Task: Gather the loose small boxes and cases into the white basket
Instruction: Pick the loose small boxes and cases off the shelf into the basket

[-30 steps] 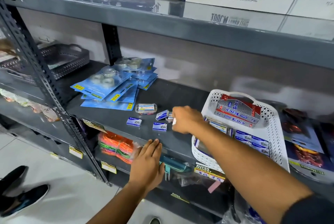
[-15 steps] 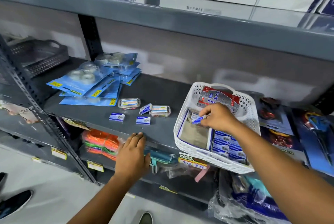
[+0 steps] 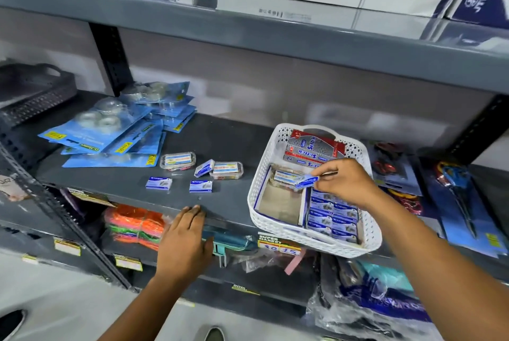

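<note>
1. Right hand (image 3: 348,181) is hovering over the white basket (image 3: 370,241), fingers (image 3: 325,169) pinching a small blue box (image 3: 306,181) by its right end.
2. Left hand (image 3: 184,241) is lying flat on the shelf's (image 3: 234,134) front edge, fingers extended, holding nothing.
3. Three blue boxes (image 3: 159,183) and two clear cases (image 3: 178,160) are sitting loose mid-shelf, left of the basket.

Grey metal shelving (image 3: 248,35) (glossy, reflective), pale wall (image 3: 248,84) behind, light tiled floor (image 3: 55,299)
</note>
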